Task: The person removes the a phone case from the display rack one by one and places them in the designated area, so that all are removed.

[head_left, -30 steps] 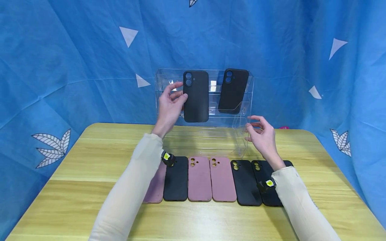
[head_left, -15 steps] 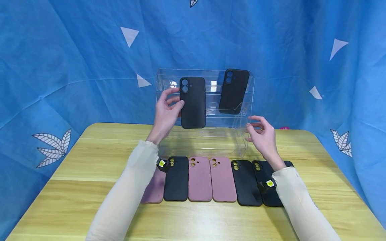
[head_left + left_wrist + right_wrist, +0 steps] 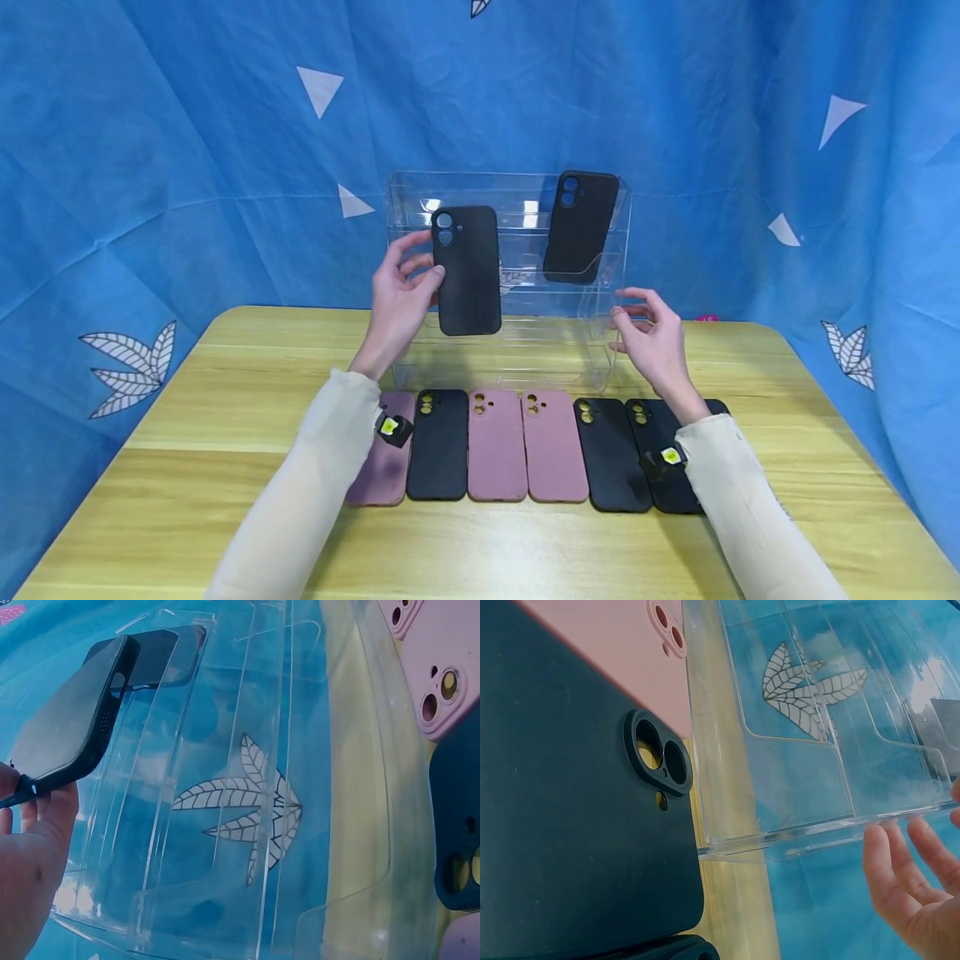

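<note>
My left hand (image 3: 401, 292) pinches a black phone case (image 3: 468, 271) by its left edge, thumb in front and fingers behind. The case hangs upright before the clear stepped display rack (image 3: 480, 174), its camera cutouts at the upper left. In the left wrist view the same phone case (image 3: 75, 712) tilts over the rack's tiers, above the left hand (image 3: 34, 877). Another black phone case (image 3: 581, 229) leans in the rack's upper right. At the rack's right side is my right hand (image 3: 652, 337); in the right wrist view its fingertips (image 3: 875, 832) meet the rack's side edge (image 3: 810, 831).
Along the rack's front, phone cases lie in a row on the wooden table (image 3: 187, 450): a pink case (image 3: 386, 467), a black case (image 3: 438, 450), two more pink cases (image 3: 555, 450), then black cases (image 3: 613, 458) at the right. A blue patterned curtain (image 3: 225, 125) hangs behind.
My left hand has moved down, left and back from the rack with the black phone case in it, which now tilts slightly. My right hand and the case in the rack have stayed put.
</note>
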### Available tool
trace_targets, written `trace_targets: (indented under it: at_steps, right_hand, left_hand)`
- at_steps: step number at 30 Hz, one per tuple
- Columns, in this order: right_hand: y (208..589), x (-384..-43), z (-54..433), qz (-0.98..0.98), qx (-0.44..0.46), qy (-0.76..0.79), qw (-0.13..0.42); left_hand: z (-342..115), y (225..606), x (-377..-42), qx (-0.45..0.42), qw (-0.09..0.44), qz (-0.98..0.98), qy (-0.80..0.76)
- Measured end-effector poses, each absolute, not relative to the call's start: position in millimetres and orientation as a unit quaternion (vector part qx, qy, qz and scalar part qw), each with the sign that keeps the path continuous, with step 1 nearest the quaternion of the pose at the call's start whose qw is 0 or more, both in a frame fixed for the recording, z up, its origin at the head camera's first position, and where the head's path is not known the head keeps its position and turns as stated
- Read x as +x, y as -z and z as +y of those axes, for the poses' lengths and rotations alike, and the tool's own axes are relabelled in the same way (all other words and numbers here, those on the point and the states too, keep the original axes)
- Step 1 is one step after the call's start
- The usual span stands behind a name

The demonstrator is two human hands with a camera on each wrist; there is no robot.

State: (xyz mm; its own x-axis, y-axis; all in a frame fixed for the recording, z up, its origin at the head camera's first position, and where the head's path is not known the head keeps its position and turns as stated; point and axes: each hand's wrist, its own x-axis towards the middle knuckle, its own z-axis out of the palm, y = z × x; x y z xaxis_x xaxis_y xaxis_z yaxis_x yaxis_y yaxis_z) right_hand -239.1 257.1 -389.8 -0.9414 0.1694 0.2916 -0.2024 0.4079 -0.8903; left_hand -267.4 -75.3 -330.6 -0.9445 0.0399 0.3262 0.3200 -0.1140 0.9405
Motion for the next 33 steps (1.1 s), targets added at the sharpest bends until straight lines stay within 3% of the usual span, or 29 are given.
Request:
trace_targets:
  at_steps: [33]
  right_hand:
    - [390.6, -239.7, 256.8, -0.823, 0.004, -0.542, 0.17]
  left_hand:
    - [-112.0, 352.2, -238.1, -0.116, 0.078, -0.661, 0.737]
